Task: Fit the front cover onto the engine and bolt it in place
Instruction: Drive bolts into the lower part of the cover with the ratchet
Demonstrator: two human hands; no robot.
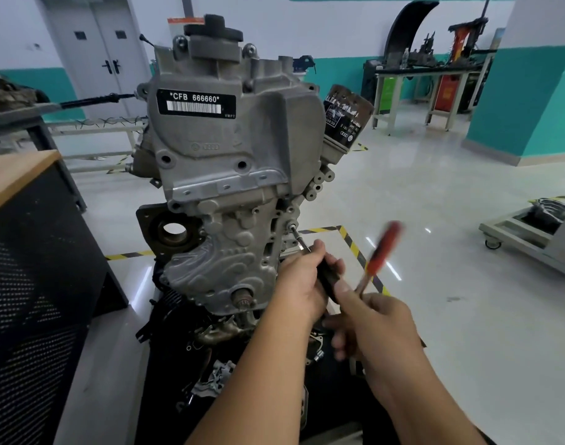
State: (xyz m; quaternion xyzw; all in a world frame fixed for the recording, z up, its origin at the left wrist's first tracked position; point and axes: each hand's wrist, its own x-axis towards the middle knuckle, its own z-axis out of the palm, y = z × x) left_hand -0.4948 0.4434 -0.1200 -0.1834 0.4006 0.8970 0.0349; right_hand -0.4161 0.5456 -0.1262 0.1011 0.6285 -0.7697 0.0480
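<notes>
The grey cast front cover sits against the upright engine. A socket on a thin extension is set on a bolt at the cover's right edge. My left hand grips the black body of the wrench just below the extension. My right hand holds the wrench lower down, and its red handle sticks up to the right, blurred by motion.
A black oil filter juts from the engine's upper right. A wood-topped perforated cabinet stands close at left. Loose small parts lie on the dark stand below. A wheeled grey frame is at right; workbenches line the back wall.
</notes>
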